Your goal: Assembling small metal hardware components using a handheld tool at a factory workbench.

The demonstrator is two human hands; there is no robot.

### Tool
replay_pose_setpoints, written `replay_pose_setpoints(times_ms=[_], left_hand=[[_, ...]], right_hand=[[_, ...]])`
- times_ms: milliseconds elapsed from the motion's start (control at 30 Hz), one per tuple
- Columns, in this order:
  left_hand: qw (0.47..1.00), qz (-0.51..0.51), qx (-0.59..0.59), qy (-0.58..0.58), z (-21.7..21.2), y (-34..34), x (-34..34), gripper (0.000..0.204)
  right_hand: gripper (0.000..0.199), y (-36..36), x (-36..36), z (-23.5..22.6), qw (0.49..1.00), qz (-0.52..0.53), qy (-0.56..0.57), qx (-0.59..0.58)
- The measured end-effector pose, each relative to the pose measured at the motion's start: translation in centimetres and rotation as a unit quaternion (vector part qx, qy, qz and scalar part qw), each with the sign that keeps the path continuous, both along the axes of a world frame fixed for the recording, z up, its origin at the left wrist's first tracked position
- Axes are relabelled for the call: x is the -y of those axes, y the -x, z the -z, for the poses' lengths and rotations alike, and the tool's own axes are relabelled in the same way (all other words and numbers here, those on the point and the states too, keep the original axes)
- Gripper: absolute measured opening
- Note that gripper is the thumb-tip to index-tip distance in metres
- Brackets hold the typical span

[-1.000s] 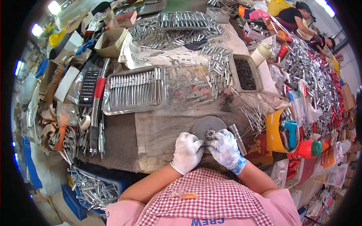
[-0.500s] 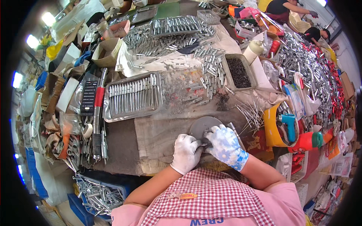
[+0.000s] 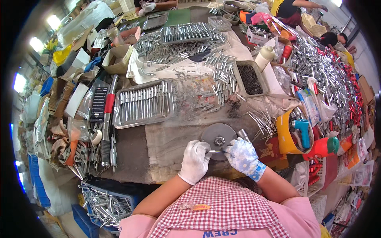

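Head view: the white-gloved left hand (image 3: pixel 195 160) clamps a slim silvery rod (image 3: pixel 214 151), fingers hiding one end, at the flower-printed right hand (image 3: pixel 243 156) (whether that grips it, I cannot tell). Below sits a round grey disc (image 3: pixel 208 135), its knobbly metal hub (image 3: pixel 219 140), covered half a second ago, now exposed; beyond lies a shiny metal tray (image 3: pixel 172 104).

Long workbench (image 3: pixel 129 144) with dark top fills middle, green surface (image 3: pixel 181 18) at far end. Pale wall (image 3: pixel 361 51) upper right. Beige floor (image 3: pixel 332 196) showing in patch lower right. Bright white lights (image 3: pixel 53 22) spaced down left side; another bright light (image 3: pixel 336 2) at top right.
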State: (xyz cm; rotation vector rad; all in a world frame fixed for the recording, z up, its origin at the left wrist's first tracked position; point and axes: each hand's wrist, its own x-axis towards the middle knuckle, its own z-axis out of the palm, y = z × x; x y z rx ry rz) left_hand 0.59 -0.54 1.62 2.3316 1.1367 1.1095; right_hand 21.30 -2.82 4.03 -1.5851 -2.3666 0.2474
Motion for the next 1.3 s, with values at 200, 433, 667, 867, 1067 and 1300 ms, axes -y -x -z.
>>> replay_pose_setpoints(times_ms=[200, 433, 667, 867, 1067, 1300], left_hand=[[0.915, 0.004, 0.212, 0.344, -3.0, 0.6, -0.2, 0.016], [0.84, -0.003, 0.309, 0.446, -4.1, 0.3, -1.1, 0.012], [0.928, -0.176, 0.11, 0.31, -5.8, 8.4, -10.6, 0.018], [0.916, -0.253, -0.205, 0.235, -3.6, 14.0, -22.1, 0.037], [0.887, -0.254, -0.253, 0.292, -1.2, 11.6, -26.3, 0.038], [0.906, -0.231, -0.263, 0.237, -1.5, 11.2, -27.2, 0.027]], right_hand=[[0.007, 1.3, 0.8, 0.5, 0.972, 0.041, 0.035, -0.228], [0.016, 2.9, -0.1, -0.5, 0.957, 0.032, 0.057, -0.284], [0.014, -8.9, -8.5, 1.2, 0.943, 0.295, -0.115, 0.105], [0.008, -12.7, -10.9, 6.9, 0.931, 0.309, -0.052, 0.187], [0.013, -10.9, -9.4, 2.7, 0.946, 0.285, -0.156, 0.005], [0.02, -9.6, -7.3, -0.6, 0.936, 0.243, -0.203, -0.151]])
